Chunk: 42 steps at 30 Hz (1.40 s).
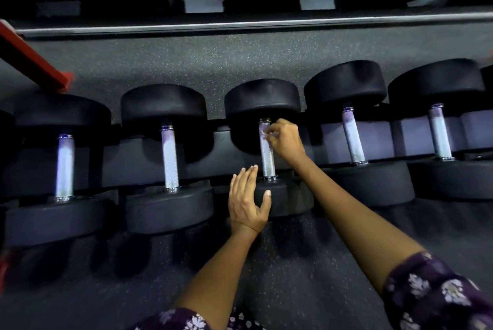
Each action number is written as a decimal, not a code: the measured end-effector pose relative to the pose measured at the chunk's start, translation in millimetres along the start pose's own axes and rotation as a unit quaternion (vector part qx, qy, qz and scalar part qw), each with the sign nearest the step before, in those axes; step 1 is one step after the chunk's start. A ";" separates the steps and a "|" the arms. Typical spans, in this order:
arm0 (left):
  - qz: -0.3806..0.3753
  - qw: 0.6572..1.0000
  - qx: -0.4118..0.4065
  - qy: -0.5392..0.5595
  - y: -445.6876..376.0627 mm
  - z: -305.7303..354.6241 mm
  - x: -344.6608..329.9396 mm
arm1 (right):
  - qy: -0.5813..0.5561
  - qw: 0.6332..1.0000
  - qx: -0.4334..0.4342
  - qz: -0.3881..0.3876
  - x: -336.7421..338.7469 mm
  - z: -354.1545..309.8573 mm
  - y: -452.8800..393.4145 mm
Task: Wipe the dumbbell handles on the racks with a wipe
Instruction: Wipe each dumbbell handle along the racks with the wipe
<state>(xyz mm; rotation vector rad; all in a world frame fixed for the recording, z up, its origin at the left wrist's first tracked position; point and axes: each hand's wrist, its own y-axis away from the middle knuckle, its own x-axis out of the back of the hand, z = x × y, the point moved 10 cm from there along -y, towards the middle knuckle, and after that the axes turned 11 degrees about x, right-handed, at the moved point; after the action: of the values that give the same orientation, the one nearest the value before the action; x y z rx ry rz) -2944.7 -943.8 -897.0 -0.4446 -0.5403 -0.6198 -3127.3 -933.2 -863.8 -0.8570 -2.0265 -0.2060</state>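
Several black dumbbells with knurled silver handles lie side by side on a low rack [373,137]. The middle dumbbell's handle [266,156] runs away from me. My right hand [285,140] is closed around a small crumpled wipe [269,133] and presses it against the far end of that handle. My left hand [248,201] rests with fingers spread on the near black head [288,199] of the same dumbbell. Only a small pale bit of the wipe shows between my fingers.
Neighbouring handles stand left [170,159] and right [353,137] of the middle one. An upper rack shelf [240,27] with large black dumbbells crosses the top. A red frame bar [34,60] slants at the upper left. Speckled rubber floor [186,63] lies behind and below.
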 end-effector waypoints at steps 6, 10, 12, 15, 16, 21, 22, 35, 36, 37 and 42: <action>-0.010 1.000 0.013 0.002 -0.3 -2.7 0.7 | 0.052 0.988 0.112 -0.095 -21.8 -17.0 31.3; -0.014 1.000 0.012 0.005 -2.2 -1.1 1.5 | 0.049 0.990 0.070 -0.110 -16.8 -2.3 18.4; -0.020 1.000 0.010 0.006 -2.8 2.2 2.0 | 0.023 0.999 0.015 -0.037 -2.5 4.8 1.7; -0.028 1.000 0.009 0.001 -2.8 3.4 2.1 | 0.043 0.995 0.072 -0.045 -11.9 -7.9 5.6; -0.032 0.999 0.007 0.000 -2.5 2.6 1.3 | 0.062 0.989 0.104 -0.086 -21.0 -14.9 14.6; -0.041 0.999 -0.003 0.000 -3.6 4.9 1.0 | 0.067 0.988 0.059 -0.124 -15.5 -7.1 5.9; -0.047 0.999 -0.010 -0.005 -4.0 7.1 0.5 | 0.054 0.994 0.024 -0.086 -6.5 -1.8 -3.0; -0.007 0.978 -0.158 -0.138 20.4 48.8 -8.9 | 0.087 0.986 0.107 -0.091 -6.1 -16.5 -10.0; -0.003 0.978 -0.155 -0.138 20.5 49.2 -9.4 | 0.095 0.978 0.152 -0.110 -15.9 -23.2 0.1; 0.000 0.978 -0.154 -0.138 20.7 49.5 -10.0 | 0.107 0.966 0.182 -0.150 -27.1 -27.7 14.1; -0.001 0.979 -0.149 -0.136 20.1 49.6 -9.4 | 0.100 0.958 0.194 -0.184 -28.6 -21.9 16.0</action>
<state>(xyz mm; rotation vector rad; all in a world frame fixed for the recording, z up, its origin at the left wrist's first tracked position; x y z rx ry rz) -2954.9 -898.4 -868.8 -0.8203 -0.7106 -0.6488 -3091.9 -945.1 -876.6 -0.2012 -1.9306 -0.0904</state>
